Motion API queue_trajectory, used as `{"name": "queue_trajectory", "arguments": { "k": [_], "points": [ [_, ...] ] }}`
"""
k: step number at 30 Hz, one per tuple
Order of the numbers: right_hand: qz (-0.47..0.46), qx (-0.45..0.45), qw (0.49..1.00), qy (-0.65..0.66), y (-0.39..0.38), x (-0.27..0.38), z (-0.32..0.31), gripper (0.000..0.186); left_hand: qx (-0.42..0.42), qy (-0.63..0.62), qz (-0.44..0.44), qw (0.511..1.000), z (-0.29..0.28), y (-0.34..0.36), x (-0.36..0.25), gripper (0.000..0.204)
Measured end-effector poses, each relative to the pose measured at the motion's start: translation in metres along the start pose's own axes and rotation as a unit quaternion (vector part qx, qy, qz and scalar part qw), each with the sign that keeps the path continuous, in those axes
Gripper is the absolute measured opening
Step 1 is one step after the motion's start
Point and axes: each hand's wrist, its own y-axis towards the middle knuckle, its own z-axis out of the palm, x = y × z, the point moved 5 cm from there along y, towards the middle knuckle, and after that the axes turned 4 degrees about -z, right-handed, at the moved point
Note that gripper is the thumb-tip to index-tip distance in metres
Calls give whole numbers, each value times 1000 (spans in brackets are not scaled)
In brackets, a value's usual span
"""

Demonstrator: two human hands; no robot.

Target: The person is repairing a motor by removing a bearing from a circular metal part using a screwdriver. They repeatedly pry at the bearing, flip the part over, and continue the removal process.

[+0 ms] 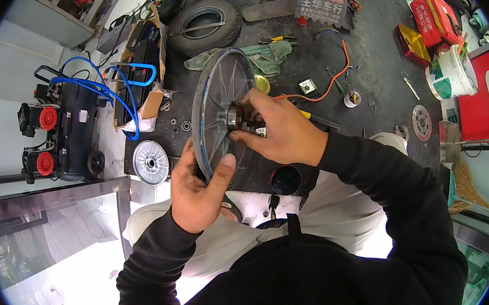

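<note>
A grey spoked wheel rim (226,85) stands on edge in front of me, tilted toward the right. My left hand (198,186) grips its lower edge, with the thumb on the spoked side and dark grease on the skin. At the hub, the thumb and fingers of my right hand (283,128) close around a shiny round metal part (235,117). Whether that part is seated in the hub or only held against it, I cannot tell. Below my right hand sits a round dark container (286,180). A silver ribbed disc (151,163) lies left of the wheel, near some small rings (186,126).
Beyond the wheel are a tyre (205,28), a green cloth (271,57) and an orange hose (345,59). An air compressor (77,126) with blue hose stands left. At right are a brake disc (421,122), a white bucket (452,73) and a broom (468,188).
</note>
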Motion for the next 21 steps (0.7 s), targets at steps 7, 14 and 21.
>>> {"name": "queue_trajectory", "arguments": {
  "k": [7,14,21],
  "points": [
    [-33,-19,999,1,-3,2,-1,48,-14,31,58,998,-3,-2,-1,41],
    [-14,5,1000,-21,-3,-5,5,48,-68,-18,-5,998,-11,3,6,30],
    [-9,-36,996,79,-3,-2,1,48,-51,14,6,999,-2,-4,-4,33]
  ]
}}
